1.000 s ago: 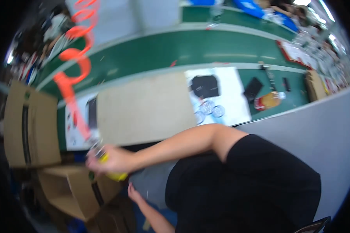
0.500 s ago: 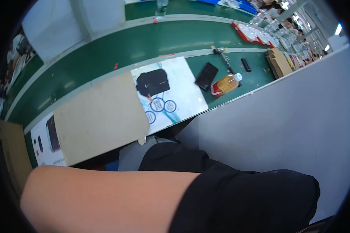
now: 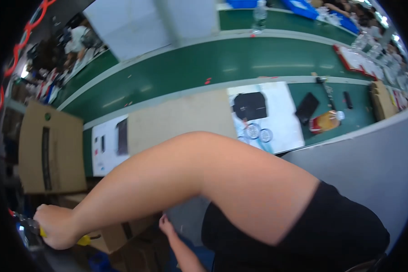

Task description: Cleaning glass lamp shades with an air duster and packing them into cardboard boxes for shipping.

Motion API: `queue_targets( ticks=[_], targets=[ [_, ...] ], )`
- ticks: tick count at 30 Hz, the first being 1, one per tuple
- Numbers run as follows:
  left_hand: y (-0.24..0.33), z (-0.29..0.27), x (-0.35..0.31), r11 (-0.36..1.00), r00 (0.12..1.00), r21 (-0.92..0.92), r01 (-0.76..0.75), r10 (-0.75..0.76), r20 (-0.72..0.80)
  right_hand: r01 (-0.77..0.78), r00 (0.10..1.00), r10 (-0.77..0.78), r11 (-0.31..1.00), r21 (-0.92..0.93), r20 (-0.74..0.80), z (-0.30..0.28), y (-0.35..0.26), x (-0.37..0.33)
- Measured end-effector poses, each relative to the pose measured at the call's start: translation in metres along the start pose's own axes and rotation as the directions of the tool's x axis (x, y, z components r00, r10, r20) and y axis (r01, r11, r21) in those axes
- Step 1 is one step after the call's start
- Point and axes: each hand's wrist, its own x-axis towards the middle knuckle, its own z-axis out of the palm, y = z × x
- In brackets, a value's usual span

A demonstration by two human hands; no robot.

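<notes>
My right arm reaches across to the left. Its hand (image 3: 56, 226) is closed around a yellow-and-metal tool (image 3: 84, 240), whose kind I cannot make out. Beside that hand, a red coiled hose (image 3: 14, 56) meets metal fittings (image 3: 28, 224). Below the right forearm, my left hand (image 3: 166, 223) is low beside open cardboard boxes (image 3: 111, 235); its fingers are too small and blurred to read. Beyond the right arm, a flat black piece (image 3: 250, 106) lies on a white printed box (image 3: 283, 109), next to a plain cardboard sheet (image 3: 181, 113).
On the green bench (image 3: 167, 68) are a phone (image 3: 307, 108), an orange drink bottle (image 3: 325, 122), a hammer-like tool (image 3: 328, 90) and a small black object (image 3: 347, 99). A tall carton (image 3: 54, 149) stands left. A grey panel (image 3: 358, 167) borders the right. Several people are in the background.
The view has swung left. My right forearm and hand have come into sight, holding the tool, and my left hand has appeared. The bench items sit further right in the picture.
</notes>
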Motion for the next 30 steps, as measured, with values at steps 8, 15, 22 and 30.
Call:
queue_targets(
  ticks=[8, 15, 22, 30],
  targets=[
    [0.058, 0.107, 0.055, 0.919, 0.835, 0.097, -0.382, 0.298, 0.463, -0.246, 0.913, -0.061, 0.707, -0.663, -0.404, -0.26, 0.018, -0.176],
    [0.056, 0.123, 0.058, 0.836, 0.798, 0.257, -0.485, 0.302, 0.522, -0.492, 0.602, -0.245, 0.636, -0.594, -0.76, -0.356, 0.039, -0.282],
    [0.093, 0.133, 0.042, 0.806, 0.906, 0.482, -0.343, 0.149, 0.396, -0.398, 0.543, -0.336, 0.703, -0.589, -0.769, -0.358, 0.061, -0.338],
    [0.099, 0.115, 0.021, 0.816, 0.918, 0.466, -0.341, 0.184, 0.351, -0.322, 0.595, -0.221, 0.816, -0.481, -0.773, -0.316, 0.05, -0.348]
  ],
)
